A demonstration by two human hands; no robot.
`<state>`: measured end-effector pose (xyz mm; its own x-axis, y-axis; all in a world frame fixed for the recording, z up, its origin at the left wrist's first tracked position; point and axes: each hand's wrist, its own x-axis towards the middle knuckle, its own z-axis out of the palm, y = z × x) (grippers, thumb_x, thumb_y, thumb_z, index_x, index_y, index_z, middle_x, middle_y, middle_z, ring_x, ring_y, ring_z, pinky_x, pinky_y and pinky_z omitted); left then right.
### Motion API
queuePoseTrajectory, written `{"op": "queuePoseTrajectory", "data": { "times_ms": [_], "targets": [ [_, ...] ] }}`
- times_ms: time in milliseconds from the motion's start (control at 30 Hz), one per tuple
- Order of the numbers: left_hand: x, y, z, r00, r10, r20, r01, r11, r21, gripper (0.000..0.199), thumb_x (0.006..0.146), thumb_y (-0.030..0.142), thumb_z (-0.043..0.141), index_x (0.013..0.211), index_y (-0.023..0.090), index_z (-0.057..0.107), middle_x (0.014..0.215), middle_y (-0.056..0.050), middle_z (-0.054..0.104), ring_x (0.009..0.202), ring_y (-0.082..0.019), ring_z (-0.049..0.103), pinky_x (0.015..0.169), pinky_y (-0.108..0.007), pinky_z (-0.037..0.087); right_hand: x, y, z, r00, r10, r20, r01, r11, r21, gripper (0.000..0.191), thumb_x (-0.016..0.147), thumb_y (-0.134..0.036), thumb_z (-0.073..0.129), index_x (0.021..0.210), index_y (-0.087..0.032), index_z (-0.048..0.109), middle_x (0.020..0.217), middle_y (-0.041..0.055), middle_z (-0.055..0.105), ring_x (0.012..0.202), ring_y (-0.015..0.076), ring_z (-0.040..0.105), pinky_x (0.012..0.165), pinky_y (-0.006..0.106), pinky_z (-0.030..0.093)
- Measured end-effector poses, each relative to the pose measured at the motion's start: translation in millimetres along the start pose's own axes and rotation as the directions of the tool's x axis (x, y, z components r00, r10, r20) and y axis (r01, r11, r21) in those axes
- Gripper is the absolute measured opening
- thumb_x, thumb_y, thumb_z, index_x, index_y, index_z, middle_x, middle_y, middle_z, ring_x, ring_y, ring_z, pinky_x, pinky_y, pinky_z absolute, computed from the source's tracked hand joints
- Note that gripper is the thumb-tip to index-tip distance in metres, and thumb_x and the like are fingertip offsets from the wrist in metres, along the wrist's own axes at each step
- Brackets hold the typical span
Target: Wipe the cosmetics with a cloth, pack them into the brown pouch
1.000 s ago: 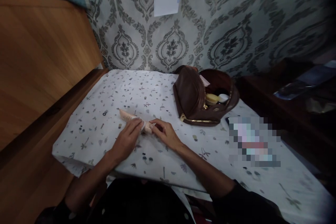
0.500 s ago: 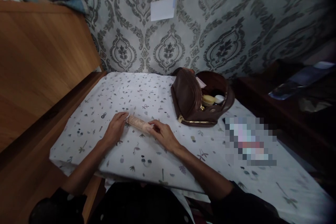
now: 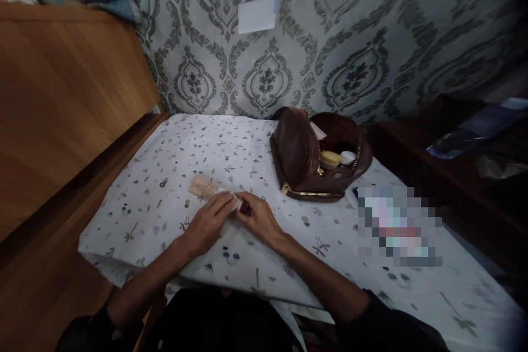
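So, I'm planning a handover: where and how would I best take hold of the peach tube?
Probably by the exposed end of the peach tube, coming from the person's left and pinching across its width. That end juts out bare and looks broad and flattish, while the left grip and right grip crowd the opposite end.

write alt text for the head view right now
The left hand and right hand meet at one end of a peach tube over a white printed cloth. Beyond, to the right, an open brown bag holds a yellow item and a white one.
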<state>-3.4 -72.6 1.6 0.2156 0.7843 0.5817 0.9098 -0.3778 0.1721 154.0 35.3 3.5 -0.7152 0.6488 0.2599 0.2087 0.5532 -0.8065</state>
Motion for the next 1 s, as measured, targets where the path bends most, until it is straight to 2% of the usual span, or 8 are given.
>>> {"op": "queuePoseTrajectory", "data": {
  "times_ms": [233, 367, 500, 600, 733, 800, 867, 1000],
  "targets": [
    [-7, -72, -22.2, 0.972, -0.235, -0.028, 0.236, 0.971, 0.037, 0.037, 0.096, 0.016, 0.04, 0.128, 0.019, 0.058, 0.126, -0.012, 0.062, 0.119, -0.024, 0.058, 0.103, -0.046, 0.051, 0, 5, 1, 0.999, -0.001, -0.032, 0.0, 0.999, -0.043, 0.033, 0.078, -0.016, 0.07, 0.111, -0.018, 0.067, 0.091, 0.003, 0.067, 0.077, 0.0161, 0.062, 0.075, 0.029, 0.05],
    [-9, -89, -31.2, 0.927, -0.375, 0.009, 0.375, 0.927, 0.009, 0.035, 0.096, 0.02, 0.04, 0.124, 0.017, 0.061, 0.123, -0.011, 0.063, 0.114, -0.022, 0.061, 0.102, -0.045, 0.051, 2, 4, 0, 0.999, -0.004, -0.033, 0.002, 0.998, -0.056, 0.031, 0.078, -0.017, 0.071, 0.109, -0.018, 0.069, 0.087, 0.0018, 0.06, 0.071, 0.0142, 0.059, 0.071, 0.028, 0.05],
    [-7, -77, -32.0, 0.933, -0.355, -0.056, 0.355, 0.935, 0.0, 0.033, 0.096, 0.019, 0.041, 0.121, 0.017, 0.063, 0.119, -0.011, 0.065, 0.111, -0.022, 0.062, 0.099, -0.043, 0.054, 2, 5, 1, 1.0, 0.005, -0.027, -0.007, 0.998, -0.068, 0.03, 0.079, -0.018, 0.07, 0.109, -0.019, 0.069, 0.085, 0.0016, 0.059, 0.072, 0.0149, 0.059, 0.072, 0.029, 0.05],
    [-3, -49, -25.8, 0.967, -0.232, -0.107, 0.234, 0.972, 0.003, 0.036, 0.097, 0.015, 0.041, 0.128, 0.018, 0.058, 0.123, -0.012, 0.063, 0.116, -0.022, 0.06, 0.101, -0.042, 0.053, 2, 6, 2, 0.999, 0.009, -0.046, -0.012, 0.997, -0.075, 0.033, 0.078, -0.019, 0.07, 0.111, -0.018, 0.067, 0.088, 0.0028, 0.062, 0.076, 0.0166, 0.061, 0.075, 0.031, 0.05],
    [0, -4, -10.0, 1.0, -0.006, -0.025, 0.005, 0.999, -0.033, 0.049, 0.095, 0.007, 0.038, 0.141, 0.021, 0.046, 0.131, -0.012, 0.06, 0.126, -0.022, 0.055, 0.104, -0.044, 0.051, 2, 6, 1, 0.999, 0.013, -0.052, -0.015, 0.999, -0.03, 0.031, 0.077, -0.018, 0.067, 0.108, -0.018, 0.065, 0.084, 0.0019, 0.065, 0.073, 0.0163, 0.06, 0.073, 0.03, 0.05],
    [-1, 6, -4.1, 0.999, 0.036, 0.017, -0.036, 0.999, -0.029, 0.055, 0.094, 0.005, 0.035, 0.146, 0.022, 0.038, 0.135, -0.013, 0.058, 0.131, -0.023, 0.051, 0.104, -0.048, 0.052, 2, 5, 1, 0.999, 0.014, -0.038, -0.014, 1.0, -0.003, 0.025, 0.078, -0.018, 0.065, 0.103, -0.019, 0.065, 0.08, 0.0004, 0.065, 0.069, 0.0152, 0.059, 0.069, 0.028, 0.049],
    [-3, 2, -2.5, 0.999, 0.014, 0.029, -0.013, 1.0, -0.015, 0.056, 0.094, 0.006, 0.035, 0.148, 0.022, 0.036, 0.136, -0.014, 0.057, 0.132, -0.025, 0.051, 0.103, -0.05, 0.052, 2, 4, 0, 0.999, 0.019, -0.039, -0.019, 1.0, 0.001, 0.02, 0.079, -0.02, 0.065, 0.099, -0.019, 0.065, 0.079, 0.0001, 0.064, 0.068, 0.0146, 0.058, 0.067, 0.027, 0.048],
    [-10, -35, -11.5, 0.991, -0.132, -0.026, 0.132, 0.991, 0.011, 0.046, 0.096, 0.011, 0.037, 0.139, 0.023, 0.048, 0.131, -0.013, 0.06, 0.125, -0.024, 0.056, 0.103, -0.049, 0.052, 2, 2, 0, 0.998, 0.049, -0.04, -0.051, 0.998, -0.038, 0.02, 0.078, -0.021, 0.069, 0.097, -0.019, 0.065, 0.079, -0.0003, 0.063, 0.068, 0.0141, 0.056, 0.068, 0.027, 0.047]
  ]
}}
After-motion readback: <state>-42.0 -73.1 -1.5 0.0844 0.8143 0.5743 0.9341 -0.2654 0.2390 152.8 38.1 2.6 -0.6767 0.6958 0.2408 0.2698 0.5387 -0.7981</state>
